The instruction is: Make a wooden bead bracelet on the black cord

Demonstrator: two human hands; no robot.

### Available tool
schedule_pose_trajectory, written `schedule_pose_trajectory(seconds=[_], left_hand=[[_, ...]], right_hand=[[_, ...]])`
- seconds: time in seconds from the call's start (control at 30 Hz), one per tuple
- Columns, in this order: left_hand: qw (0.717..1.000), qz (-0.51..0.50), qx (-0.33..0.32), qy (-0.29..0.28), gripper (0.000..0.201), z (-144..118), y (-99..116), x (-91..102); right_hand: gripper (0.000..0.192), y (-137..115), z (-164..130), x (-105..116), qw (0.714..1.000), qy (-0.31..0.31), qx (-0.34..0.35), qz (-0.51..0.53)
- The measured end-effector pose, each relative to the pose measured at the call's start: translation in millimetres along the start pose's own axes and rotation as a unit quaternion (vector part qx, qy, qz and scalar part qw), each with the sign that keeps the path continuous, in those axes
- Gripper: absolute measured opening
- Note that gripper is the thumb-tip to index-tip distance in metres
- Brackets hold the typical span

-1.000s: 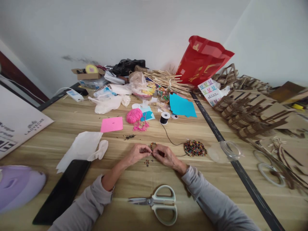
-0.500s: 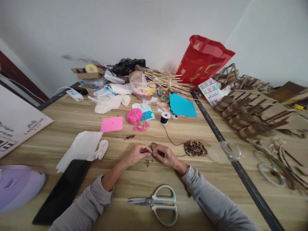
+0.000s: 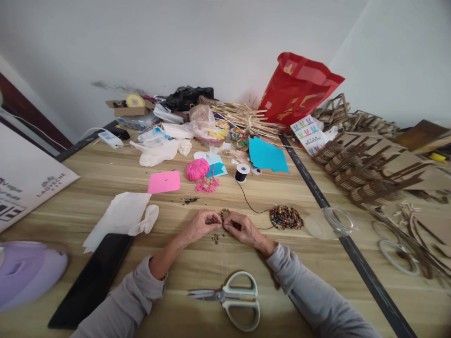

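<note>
My left hand [image 3: 205, 224] is closed, thumb and fingertips pinched together close to my right hand; what the pinch holds is too small to make out. My right hand [image 3: 243, 227] is closed on a small loop of strung beads [image 3: 224, 213], whose curve shows between the two hands. Several loose brown beads [image 3: 215, 239] lie on the table just below the fingers. To the right is a heap of multicoloured beads [image 3: 286, 217]. Black cord runs toward it from a white spool [image 3: 242, 173].
Scissors with white handles [image 3: 241, 300] lie in front of me. A black phone-like slab [image 3: 92, 281] and white paper [image 3: 116, 218] are at left. Pink yarn [image 3: 197, 169], a pink card [image 3: 164, 181] and blue sheets [image 3: 268, 154] lie farther back. Brown baskets [image 3: 369, 183] stand at right.
</note>
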State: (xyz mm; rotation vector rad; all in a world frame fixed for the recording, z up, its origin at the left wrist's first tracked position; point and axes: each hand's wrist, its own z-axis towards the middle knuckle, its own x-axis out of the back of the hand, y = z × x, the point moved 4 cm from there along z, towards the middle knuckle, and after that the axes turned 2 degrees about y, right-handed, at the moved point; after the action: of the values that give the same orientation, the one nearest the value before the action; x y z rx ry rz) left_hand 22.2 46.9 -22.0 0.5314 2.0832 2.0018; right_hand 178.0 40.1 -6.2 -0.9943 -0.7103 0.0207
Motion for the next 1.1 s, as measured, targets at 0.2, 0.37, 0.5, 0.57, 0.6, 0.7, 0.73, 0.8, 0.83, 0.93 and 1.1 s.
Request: schedule_pose_trajectory(seconds=[0.2,0.37,0.5,0.57,0.6,0.7,0.73,0.8,0.83,0.93,1.1], left_hand=[[1.000,0.005,-0.003,0.000,0.014,0.5,-0.7,-0.2],[1.000,0.002,0.001,0.002,0.012,0.1,0.2,-0.1],[1.000,0.002,0.000,0.003,0.012,0.1,0.3,0.1],[1.000,0.004,-0.003,0.002,0.013,0.2,0.1,0.1],[1.000,0.005,-0.004,0.001,0.013,0.2,-0.1,0.1],[1.000,0.005,-0.005,-0.003,0.013,0.3,-0.9,-0.2],[1.000,0.004,-0.005,-0.004,0.013,0.2,-1.0,-0.3],[1.000,0.002,-0.005,-0.007,0.012,0.2,-1.1,-0.5],[1.000,0.002,-0.005,-0.007,0.013,0.1,-1.1,-0.6],[1.000,0.004,-0.004,-0.008,0.013,0.1,-0.9,-0.4],[1.000,0.006,0.000,-0.012,0.013,0.1,-0.6,-0.3]], right_hand=[[0.015,-1.0,0.4,0.3,1.000,-0.002,0.004,0.006],[0.015,-0.5,0.0,0.2,1.000,-0.005,-0.003,0.007],[0.017,2.1,-1.0,-0.5,1.000,-0.006,-0.017,0.012],[0.019,3.2,-1.3,-0.6,1.000,-0.005,-0.023,0.014],[0.019,3.6,-1.4,-0.7,1.000,-0.004,-0.024,0.015],[0.018,4.0,-1.6,-0.6,1.000,-0.002,-0.023,0.016],[0.018,4.1,-1.6,-0.5,1.000,-0.001,-0.023,0.016],[0.016,4.1,-1.5,-0.3,1.000,0.000,-0.027,0.016],[0.016,3.9,-1.4,-0.1,0.999,0.000,-0.028,0.016],[0.016,2.5,-0.9,0.6,0.999,0.002,-0.028,0.017],[0.015,1.5,-0.5,1.2,0.999,0.009,-0.032,0.022]])
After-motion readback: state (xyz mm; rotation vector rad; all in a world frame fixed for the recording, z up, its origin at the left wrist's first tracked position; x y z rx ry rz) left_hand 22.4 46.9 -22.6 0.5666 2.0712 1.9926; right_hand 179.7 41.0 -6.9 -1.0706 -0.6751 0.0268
